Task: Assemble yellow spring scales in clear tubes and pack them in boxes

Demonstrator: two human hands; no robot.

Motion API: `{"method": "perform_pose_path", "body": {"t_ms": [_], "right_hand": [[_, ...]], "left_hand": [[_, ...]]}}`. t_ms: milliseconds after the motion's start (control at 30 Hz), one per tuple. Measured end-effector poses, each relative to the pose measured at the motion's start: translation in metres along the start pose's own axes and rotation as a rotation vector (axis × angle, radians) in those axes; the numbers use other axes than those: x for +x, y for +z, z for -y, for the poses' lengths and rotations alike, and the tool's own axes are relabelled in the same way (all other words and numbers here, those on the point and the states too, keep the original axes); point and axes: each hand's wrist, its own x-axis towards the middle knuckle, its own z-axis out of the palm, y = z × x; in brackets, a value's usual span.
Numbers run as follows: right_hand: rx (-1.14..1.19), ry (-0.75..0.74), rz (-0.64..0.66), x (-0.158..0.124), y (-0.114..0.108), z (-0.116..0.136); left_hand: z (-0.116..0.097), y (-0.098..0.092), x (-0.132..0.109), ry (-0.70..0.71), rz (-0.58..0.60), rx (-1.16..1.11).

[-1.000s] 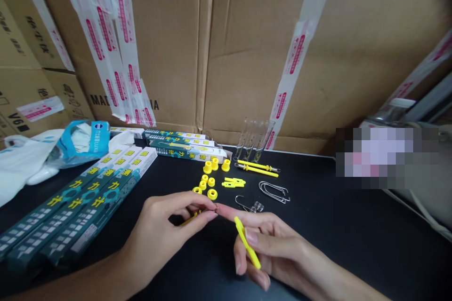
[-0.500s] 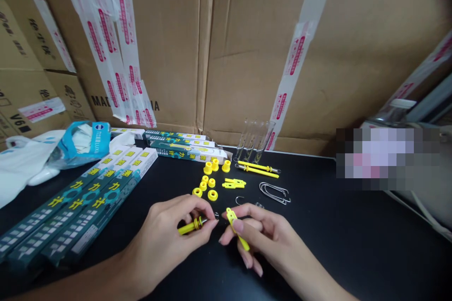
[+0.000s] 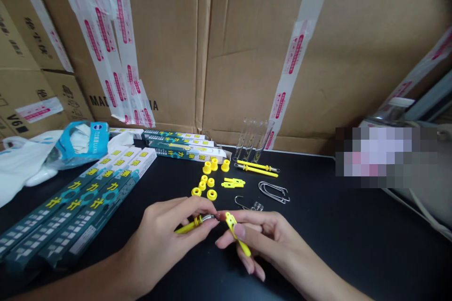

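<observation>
My left hand [image 3: 176, 233] is closed on a yellow plastic rod [image 3: 190, 225] with a ringed collar and a metal spring end. That metal end points right, pinched at my left fingertips. Between thumb and fingers of my right hand [image 3: 268, 235] is a yellow plastic tab [image 3: 231, 223] with small holes, tilted up to the left. My right index fingertip meets the rod's metal end; their exact contact is hidden. Just beyond lie a thin metal hook [image 3: 240, 201] and some small springs or rings [image 3: 257, 206], too small to make out.
Several yellow caps [image 3: 212, 194], two yellow tabs [image 3: 233, 183], two yellow rods [image 3: 259, 170] and bent wire hooks [image 3: 273, 192] lie beyond my hands. Clear tubes [image 3: 252, 141] stand near the cardboard. Printed boxes [image 3: 102, 188] and a blue tissue pack [image 3: 99, 138] are left.
My right hand has moved slightly left and down, its index fingertip now at the rod's metal end. The small metal parts behind it show more fully.
</observation>
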Motion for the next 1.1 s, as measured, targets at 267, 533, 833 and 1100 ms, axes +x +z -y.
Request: {"method": "perform_pose_path", "body": {"t_ms": [267, 533, 833, 1100], "right_hand": [[0.237, 0.083, 0.062, -0.001, -0.003, -0.001], [0.191, 0.056, 0.071, -0.004, -0.003, -0.003], [-0.107, -0.013, -0.083, 0.001, 0.002, -0.012], [-0.208, 0.054, -0.133, 0.004, 0.003, -0.021]], "left_hand": [[0.001, -0.001, 0.001, 0.046, -0.053, 0.044], [-0.004, -0.002, 0.001, 0.039, -0.018, 0.098], [0.003, 0.000, 0.000, 0.004, 0.085, 0.092], [-0.001, 0.000, -0.001, 0.085, 0.130, 0.108]]}}
